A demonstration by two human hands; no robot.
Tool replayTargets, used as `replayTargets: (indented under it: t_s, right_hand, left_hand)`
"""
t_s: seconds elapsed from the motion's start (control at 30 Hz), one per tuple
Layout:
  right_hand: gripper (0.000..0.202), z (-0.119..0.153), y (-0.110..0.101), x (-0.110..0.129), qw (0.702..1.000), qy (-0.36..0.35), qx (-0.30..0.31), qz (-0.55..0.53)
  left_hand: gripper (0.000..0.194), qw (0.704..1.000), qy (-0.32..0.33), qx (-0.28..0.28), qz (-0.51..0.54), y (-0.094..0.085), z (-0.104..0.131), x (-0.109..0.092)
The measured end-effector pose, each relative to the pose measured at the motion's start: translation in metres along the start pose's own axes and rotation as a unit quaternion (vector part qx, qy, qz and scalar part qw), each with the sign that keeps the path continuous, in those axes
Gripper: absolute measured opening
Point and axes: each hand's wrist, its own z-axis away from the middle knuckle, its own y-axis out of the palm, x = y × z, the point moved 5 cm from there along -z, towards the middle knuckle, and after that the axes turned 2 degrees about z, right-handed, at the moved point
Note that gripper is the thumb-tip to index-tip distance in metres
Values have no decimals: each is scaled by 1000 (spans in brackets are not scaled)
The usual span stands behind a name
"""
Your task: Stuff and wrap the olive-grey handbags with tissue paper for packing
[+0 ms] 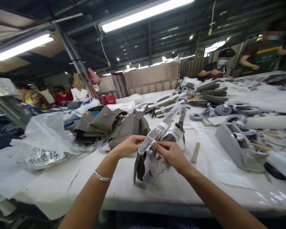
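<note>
A plastic-wrapped bag strap (146, 143) with a gold buckle (153, 133) slants up from the table in front of me. My left hand (130, 145) grips it from the left, its fingertips partly behind the strap. From the right, my right hand (169, 153) pinches the clear wrapping beside the buckle. Below the strap hangs a dark olive handbag (139, 167), partly covered by thin translucent wrapping. Just beyond my left hand lie several olive leather bag bodies (126, 128).
A grey tape dispenser (238, 148) stands at the right, near tape rolls (222, 109). Left is a plastic bag (44, 143) with handwriting. More wrapped straps (160, 106) and stacked olive pieces (212, 92) lie farther back. Other people work across the table.
</note>
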Motion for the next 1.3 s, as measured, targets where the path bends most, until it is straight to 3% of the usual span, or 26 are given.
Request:
replayTargets:
  t_s: [0.07,0.17,0.33,0.43,0.53,0.63,0.77,0.8,0.9,0.97,1.07,1.17,1.3]
  right_hand:
    - [42,-5,6,3,1000,-8,19,-1]
    - [38,-8,9,5,999,-16,39,1]
    - [42,6,-4,4,998,-22,43,52]
    - [49,20,-11,4,993,-33,42,108]
    - [46,31,-19,4,987,-53,-7,151]
    - [30,39,-25,-3,980,-56,-57,182]
    - [15,50,-26,-2,983,-101,-116,95]
    - [13,51,-24,3,982,-126,-119,72]
    - [9,49,-11,24,978,-190,-77,47]
    - [11,43,-2,38,972,-216,-57,72]
    - [12,30,6,54,955,-241,-72,158]
    - [30,21,12,63,942,-235,-72,229]
    - [49,20,16,74,923,-227,-65,304]
  left_hand:
    - [40,999,-20,37,9,1,-7,4]
    - [36,999,-29,33,12,0,-12,8]
    - [32,997,9,-66,32,-11,-3,5]
    - [29,986,22,-124,109,-17,11,4]
    - [23,969,37,-143,198,-15,21,4]
    - [22,941,77,-160,288,-13,28,6]
    - [10,894,122,-187,388,-13,32,12]
    - [16,891,129,-190,391,-12,32,14]
    - [36,906,128,-200,351,-7,31,16]
    - [37,924,125,-201,301,-2,30,14]
    - [47,955,132,-163,212,6,30,2]
    - [61,972,161,-127,113,10,34,-15]
    - [43,969,173,-175,24,3,41,-25]
